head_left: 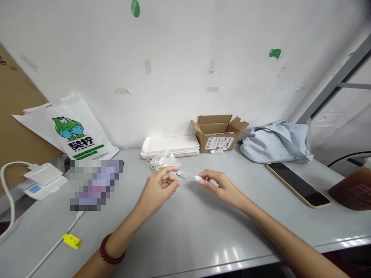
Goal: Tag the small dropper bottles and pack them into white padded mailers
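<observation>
Over the middle of the grey table (185,231), both hands hold one small white item in clear wrapping (188,176). My left hand (160,187) pinches its left end with fingers curled. At the right end, my right hand (218,184) grips it between thumb and fingertips. Just behind the left hand lies a pile of similar small white items (159,159). A dark red bead bracelet (111,253) circles my left wrist.
Against the wall stand a stack of white bags (174,146) and an open cardboard box (218,133). To the right lie a blue cloth (276,142) and a phone (298,184). On the left are a printed plastic bag (75,131), a white charger (43,175) and a cable with a yellow tag (72,241).
</observation>
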`<state>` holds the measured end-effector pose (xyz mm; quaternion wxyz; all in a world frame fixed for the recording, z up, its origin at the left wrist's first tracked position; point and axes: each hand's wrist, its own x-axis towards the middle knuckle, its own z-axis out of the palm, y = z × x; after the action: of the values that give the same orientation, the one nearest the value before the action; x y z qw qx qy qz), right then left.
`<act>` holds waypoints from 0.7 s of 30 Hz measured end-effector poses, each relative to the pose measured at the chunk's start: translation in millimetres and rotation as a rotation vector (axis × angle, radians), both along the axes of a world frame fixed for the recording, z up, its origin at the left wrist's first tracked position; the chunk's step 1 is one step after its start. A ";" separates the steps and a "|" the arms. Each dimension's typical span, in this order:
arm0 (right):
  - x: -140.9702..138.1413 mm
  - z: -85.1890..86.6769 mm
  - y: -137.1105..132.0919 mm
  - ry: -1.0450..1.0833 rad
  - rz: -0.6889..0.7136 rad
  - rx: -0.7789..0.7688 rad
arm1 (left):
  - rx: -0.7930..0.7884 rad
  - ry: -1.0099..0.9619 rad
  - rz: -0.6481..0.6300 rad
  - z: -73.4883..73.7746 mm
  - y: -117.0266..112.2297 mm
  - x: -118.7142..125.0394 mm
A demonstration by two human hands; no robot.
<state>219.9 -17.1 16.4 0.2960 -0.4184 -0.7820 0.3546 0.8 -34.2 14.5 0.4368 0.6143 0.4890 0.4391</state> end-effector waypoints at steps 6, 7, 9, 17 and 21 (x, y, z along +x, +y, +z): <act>1.0 0.7 0.4 0.015 0.049 -0.031 | -0.039 0.059 -0.015 3.5 -1.2 3.0; 1.0 0.8 0.1 0.014 0.062 -0.039 | -0.018 0.076 -0.016 3.4 -1.6 3.4; 0.9 1.5 -0.8 0.018 0.083 -0.050 | 0.028 0.113 -0.025 2.6 -2.7 4.3; -0.3 6.2 -7.4 0.075 0.109 -0.067 | 0.002 0.148 -0.063 4.5 -10.1 11.7; -1.7 6.5 -9.7 0.092 0.135 -0.069 | 0.005 0.145 -0.125 5.0 -12.0 13.2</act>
<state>218.2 -26.8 22.9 0.2923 -0.3578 -0.7813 0.4195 14.0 -46.2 19.5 0.4255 0.6747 0.4790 0.3666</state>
